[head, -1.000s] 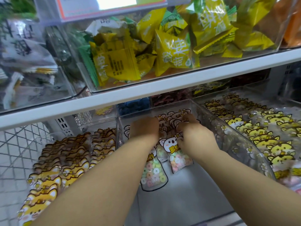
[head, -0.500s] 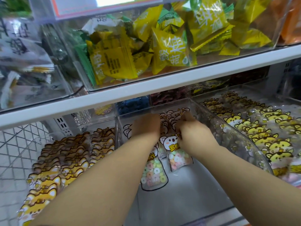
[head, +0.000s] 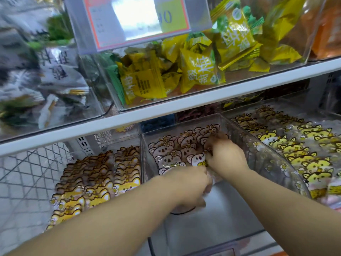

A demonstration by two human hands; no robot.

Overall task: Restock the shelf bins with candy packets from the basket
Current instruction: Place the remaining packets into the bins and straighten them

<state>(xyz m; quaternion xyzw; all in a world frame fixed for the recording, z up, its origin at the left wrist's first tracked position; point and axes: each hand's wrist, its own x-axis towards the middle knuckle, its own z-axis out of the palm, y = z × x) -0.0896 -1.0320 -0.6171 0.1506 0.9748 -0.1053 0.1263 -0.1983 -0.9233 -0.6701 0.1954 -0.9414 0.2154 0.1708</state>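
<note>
Koala-shaped candy packets stand in rows at the back of the clear middle bin on the lower shelf. My right hand pinches the top of a white-faced koala packet in the front row. Nearer the bin's front, my left hand is curled down over a lying koala packet; only that packet's lower edge shows under the blurred fingers. The basket is out of view.
A bin of brown-and-yellow fox packets sits to the left, one of yellow tiger packets to the right. The white upper shelf edge hangs just above, carrying a bin of yellow-green packets and a price tag. Wire mesh is far left.
My left hand drew back from the rear row and came down on the lying packet at the front. My right hand stayed at the front-row packet.
</note>
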